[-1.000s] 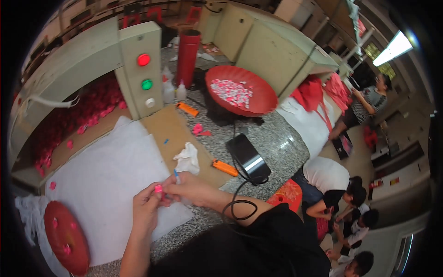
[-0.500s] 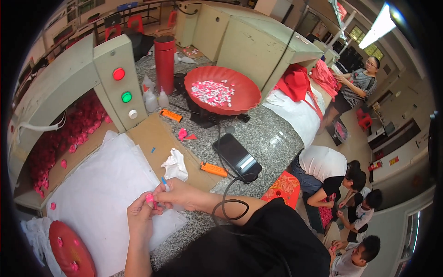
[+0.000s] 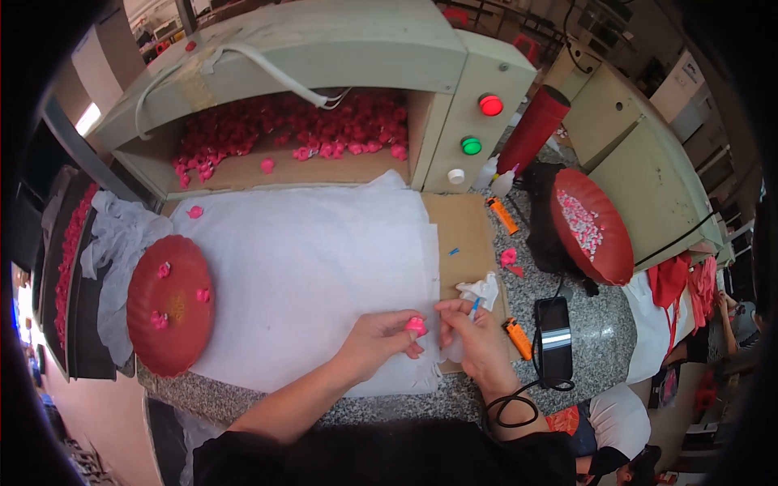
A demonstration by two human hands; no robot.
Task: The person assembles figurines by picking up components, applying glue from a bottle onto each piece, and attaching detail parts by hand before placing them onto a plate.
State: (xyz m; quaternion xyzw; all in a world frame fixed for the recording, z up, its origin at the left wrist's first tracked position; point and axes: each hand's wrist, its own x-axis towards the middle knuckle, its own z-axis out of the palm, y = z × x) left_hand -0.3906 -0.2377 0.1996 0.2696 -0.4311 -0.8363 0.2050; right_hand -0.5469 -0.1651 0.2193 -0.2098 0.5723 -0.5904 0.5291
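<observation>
Over the lower right of a white sheet (image 3: 316, 267), my left hand (image 3: 369, 344) pinches a small pink figure-like piece (image 3: 416, 326) between thumb and fingers. Just to its right, a small gap apart, my right hand (image 3: 480, 344) is closed around a slim pale tool with a blue end (image 3: 475, 305) that sticks up past the fingers. Something translucent shows below that hand, too unclear to name. A crumpled white tissue (image 3: 484, 287) lies right behind the right hand, and an orange lighter-shaped item (image 3: 517, 338) is beside it.
Many pink pieces (image 3: 324, 130) fill the opening of a machine (image 3: 292, 53) behind the sheet. A red dish (image 3: 166, 344) with several pink pieces stands left. At right are a red bowl (image 3: 616, 251) of small pink and white bits, a phone (image 3: 554, 356) with a cable, and a red cylinder (image 3: 531, 130).
My view has swung left, bringing the machine opening and red dish toward the middle. My hands, together at the pink piece before, are now slightly apart, with the piece in the left.
</observation>
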